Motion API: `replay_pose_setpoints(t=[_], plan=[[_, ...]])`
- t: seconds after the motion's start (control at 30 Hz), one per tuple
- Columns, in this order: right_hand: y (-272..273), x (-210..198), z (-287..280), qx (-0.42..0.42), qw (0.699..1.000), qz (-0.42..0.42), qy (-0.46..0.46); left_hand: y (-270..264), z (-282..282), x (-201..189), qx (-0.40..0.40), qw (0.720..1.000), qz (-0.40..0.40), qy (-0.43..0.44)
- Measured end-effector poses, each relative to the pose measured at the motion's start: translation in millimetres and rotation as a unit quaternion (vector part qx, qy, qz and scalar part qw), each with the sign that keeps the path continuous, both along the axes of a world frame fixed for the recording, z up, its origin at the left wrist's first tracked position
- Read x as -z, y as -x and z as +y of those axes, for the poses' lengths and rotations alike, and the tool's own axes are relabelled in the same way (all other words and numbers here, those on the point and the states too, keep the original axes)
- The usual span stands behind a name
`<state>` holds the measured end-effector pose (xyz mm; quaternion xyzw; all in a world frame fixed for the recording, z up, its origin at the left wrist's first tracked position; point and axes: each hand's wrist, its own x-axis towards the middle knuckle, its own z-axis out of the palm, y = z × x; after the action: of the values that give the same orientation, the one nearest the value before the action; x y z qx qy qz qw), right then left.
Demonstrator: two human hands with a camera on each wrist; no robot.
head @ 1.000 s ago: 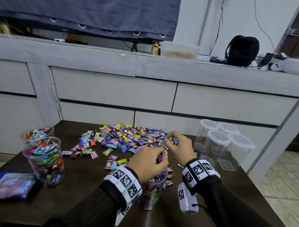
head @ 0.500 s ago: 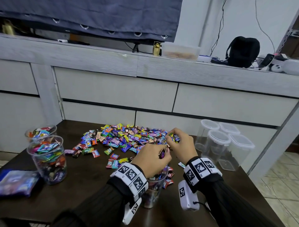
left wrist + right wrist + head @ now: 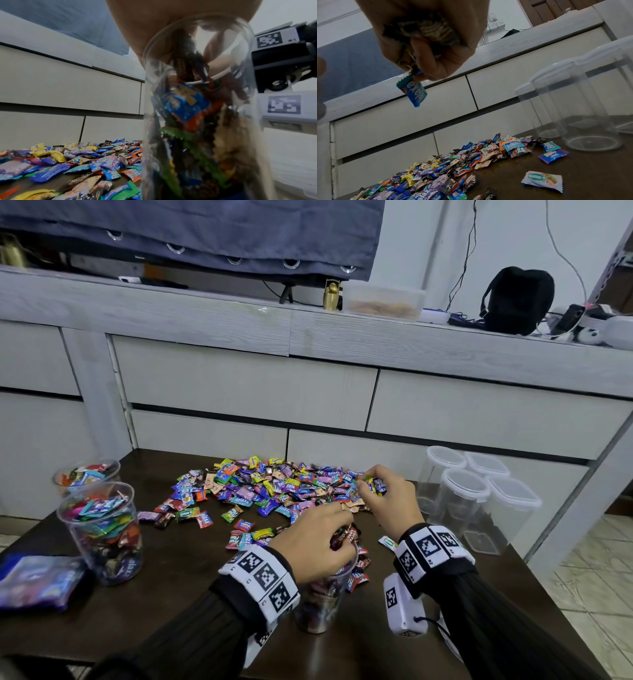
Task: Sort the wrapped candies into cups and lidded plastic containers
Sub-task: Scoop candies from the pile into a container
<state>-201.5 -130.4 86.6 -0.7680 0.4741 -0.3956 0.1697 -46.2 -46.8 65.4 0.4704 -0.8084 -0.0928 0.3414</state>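
A heap of wrapped candies (image 3: 274,484) covers the middle of the dark table (image 3: 171,611). My left hand (image 3: 322,539) hovers over the mouth of a clear cup (image 3: 322,601), gripping dark brown candies (image 3: 344,537); the left wrist view shows that cup (image 3: 197,121) partly filled. My right hand (image 3: 387,494) is raised above the heap's right edge, clutching a bunch of candies (image 3: 375,484). In the right wrist view a blue candy (image 3: 412,92) dangles from the fingertips (image 3: 436,70). Lidded clear containers (image 3: 479,498) stand empty at the right.
Two clear cups full of candies (image 3: 102,529) (image 3: 85,474) stand at the table's left, with a blue bag (image 3: 37,580) in front of them. A white candy (image 3: 542,181) lies alone right of the heap. Grey drawers (image 3: 246,385) rise behind the table.
My left hand has come back toward me with its brown candies, from the heap to above the near cup. My right hand stays above the heap's right edge.
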Motion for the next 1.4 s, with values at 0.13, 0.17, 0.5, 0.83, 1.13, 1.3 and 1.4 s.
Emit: replay_pose_setpoints(t=[0.13, 0.17, 0.5, 0.83, 1.13, 1.3, 1.4], plan=[[-1.2, -1.0, 0.0, 0.001, 1.0, 0.0, 0.005, -1.9, 2.7, -0.6, 0.022, 1.0, 0.009, -0.012], [-1.1, -1.1, -0.2, 0.002, 1.0, 0.0, 0.007, -2.2, 2.9, -0.2, 0.024, 1.0, 0.0, -0.02], [0.6, 0.8, 1.7, 0.005, 1.0, -0.005, 0.01, -0.7, 8.5, 3.6, 0.048, 0.996, 0.069, 0.015], [1.6, 0.0, 3.4, 0.006, 1.0, -0.005, 0.0, -7.5, 1.1, 0.9, 0.08, 0.987, 0.131, -0.045], [-0.8, -0.8, 4.0, 0.002, 1.0, -0.017, 0.004, -11.9, 3.1, 4.6, 0.063, 0.978, 0.189, -0.064], [-13.2, -13.5, 13.3, -0.017, 0.995, -0.09, 0.03, -21.0, 9.4, 22.1, 0.013, 0.941, 0.328, -0.076], [-32.1, -16.7, 25.9, -0.049, 0.988, -0.136, 0.048, -28.6, 12.5, 32.8, 0.026, 0.945, 0.289, -0.15]])
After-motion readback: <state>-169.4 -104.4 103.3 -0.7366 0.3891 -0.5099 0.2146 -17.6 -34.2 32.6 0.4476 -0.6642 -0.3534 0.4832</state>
